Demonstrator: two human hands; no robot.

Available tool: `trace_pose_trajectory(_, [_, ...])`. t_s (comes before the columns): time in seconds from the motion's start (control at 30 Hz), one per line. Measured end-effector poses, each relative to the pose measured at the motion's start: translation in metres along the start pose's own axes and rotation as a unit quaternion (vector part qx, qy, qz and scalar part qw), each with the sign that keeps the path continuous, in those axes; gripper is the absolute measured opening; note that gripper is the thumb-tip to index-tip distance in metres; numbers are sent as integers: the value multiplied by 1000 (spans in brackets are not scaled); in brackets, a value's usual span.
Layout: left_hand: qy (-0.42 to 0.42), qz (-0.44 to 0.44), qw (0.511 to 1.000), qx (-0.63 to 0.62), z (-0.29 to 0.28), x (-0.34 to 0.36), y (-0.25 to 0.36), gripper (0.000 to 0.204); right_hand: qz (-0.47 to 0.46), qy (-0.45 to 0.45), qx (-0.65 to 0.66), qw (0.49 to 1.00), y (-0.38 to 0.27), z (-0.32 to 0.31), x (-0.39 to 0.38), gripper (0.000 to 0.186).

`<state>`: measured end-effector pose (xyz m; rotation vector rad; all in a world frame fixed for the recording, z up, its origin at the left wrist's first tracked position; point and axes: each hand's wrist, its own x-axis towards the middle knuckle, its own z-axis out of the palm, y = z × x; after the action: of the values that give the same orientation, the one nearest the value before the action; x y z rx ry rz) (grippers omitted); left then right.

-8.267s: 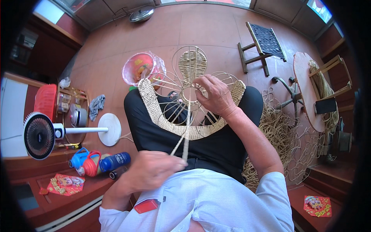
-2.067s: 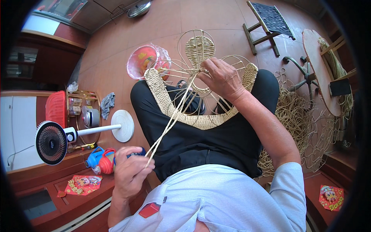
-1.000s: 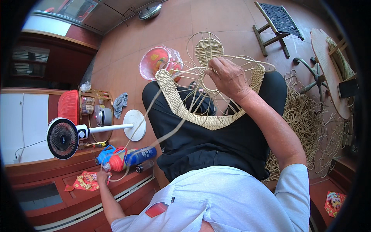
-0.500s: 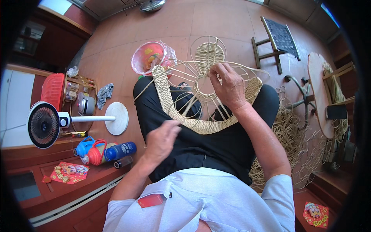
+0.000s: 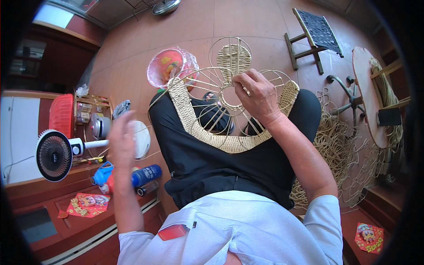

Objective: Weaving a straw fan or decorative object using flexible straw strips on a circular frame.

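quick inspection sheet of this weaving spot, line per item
surface: tiled floor; frame rests on the lap
job's things: wire frame, part woven with cane; loose strand running to the left hand
clutter: cane pile, pink tub, fan, bottles
hands: right hand pinches the frame; left hand raised, blurred
cables: nothing seen
surroundings: stool, wood cabinets

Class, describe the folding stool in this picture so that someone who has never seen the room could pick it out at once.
Start from the half-woven wire-and-rush frame on the person's black-trousered lap, then look past the right hand to the tiled floor's far right. There stands a small wooden folding stool with a dark woven seat. Unlike the round wooden tabletop and loose pale rush pile nearby, it has crossed legs.
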<state>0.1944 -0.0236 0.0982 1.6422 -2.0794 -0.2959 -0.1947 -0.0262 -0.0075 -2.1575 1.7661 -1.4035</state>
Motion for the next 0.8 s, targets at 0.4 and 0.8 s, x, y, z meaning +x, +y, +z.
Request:
trace_pose_trajectory(0.4, [-102,-17,913,-395,168,54,142,69,-29,-30,18,999,-9,-1,0,20])
trace_pose_trajectory(0.8, [-58,30,963,-260,218,93,167,84,-30,-63,-18,997,7,-8,-13,26])
